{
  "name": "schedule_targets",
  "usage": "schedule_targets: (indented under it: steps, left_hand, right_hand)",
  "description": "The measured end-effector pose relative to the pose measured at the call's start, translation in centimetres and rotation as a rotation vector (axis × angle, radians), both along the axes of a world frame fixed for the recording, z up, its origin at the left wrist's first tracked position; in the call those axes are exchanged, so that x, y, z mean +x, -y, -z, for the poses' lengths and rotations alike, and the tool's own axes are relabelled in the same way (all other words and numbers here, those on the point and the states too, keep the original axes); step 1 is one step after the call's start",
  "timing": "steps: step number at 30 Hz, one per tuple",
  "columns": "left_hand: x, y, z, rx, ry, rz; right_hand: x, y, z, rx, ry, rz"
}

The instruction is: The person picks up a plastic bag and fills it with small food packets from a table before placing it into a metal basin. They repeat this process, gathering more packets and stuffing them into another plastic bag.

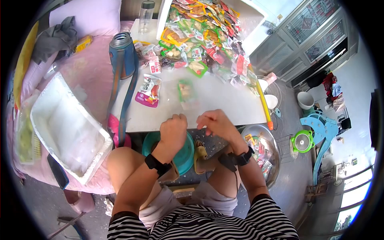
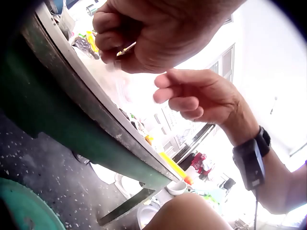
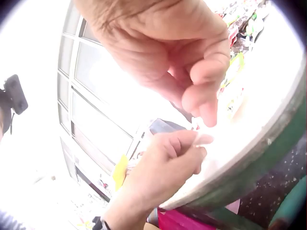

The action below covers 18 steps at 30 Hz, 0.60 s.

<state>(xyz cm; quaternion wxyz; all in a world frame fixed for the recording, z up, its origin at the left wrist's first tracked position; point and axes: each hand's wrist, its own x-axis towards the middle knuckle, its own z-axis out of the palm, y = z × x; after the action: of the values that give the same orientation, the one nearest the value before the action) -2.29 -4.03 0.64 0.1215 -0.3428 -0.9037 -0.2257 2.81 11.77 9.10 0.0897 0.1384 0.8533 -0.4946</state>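
Observation:
My left hand (image 1: 174, 130) is over the table's front edge, its fingers curled. Between its thumb and forefinger it pinches a small piece of clear plastic (image 2: 114, 65), mostly hidden by the fingers. To its right, my right hand (image 1: 218, 125) has loosely bent fingers with nothing visible between them. Just beyond both hands, a blurred clear packet with green edging (image 1: 185, 91) overlaps the white tabletop (image 1: 224, 105). A white and purple printed pouch (image 1: 149, 91) lies on the table at left of it.
A white box (image 1: 253, 24) spills many colourful packets at the back. A blue flask (image 1: 122, 56) with a strap stands at the table's left. Below are a teal basin (image 1: 186, 158) and a metal bowl of packets (image 1: 275, 160). On the bed lies a white foam box (image 1: 68, 128).

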Motion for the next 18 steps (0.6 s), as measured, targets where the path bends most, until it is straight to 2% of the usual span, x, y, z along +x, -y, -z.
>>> schedule_targets:
  steps: [4, 7, 10, 13, 16, 18]
  left_hand:
    - [0.4, -0.6, 0.6, -0.039, -0.005, 0.026]
    - [0.5, -0.7, 0.9, -0.036, 0.002, 0.03]
    - [0.7, -0.5, 0.2, -0.063, 0.026, 0.035]
    - [1.0, -0.7, 0.5, -0.095, 0.024, 0.023]
    - [0.9, -1.0, 1.1, -0.117, 0.003, 0.007]
    - [1.0, -1.1, 1.0, -0.103, 0.066, 0.019]
  right_hand:
    - [-4.7, -3.9, -1.6, -0.058, -0.175, 0.033]
    - [-10.6, -5.1, -1.2, -0.115, -0.286, 0.16]
    - [-17.3, -7.2, 1.8, 0.123, -0.482, 0.025]
    - [-24.6, -7.8, 3.2, 0.576, -0.578, -0.062]
    - [-28.9, -5.8, 3.9, 0.705, -0.543, -0.059]
    - [-30.4, -4.7, 4.8, 0.896, -0.686, -0.184]
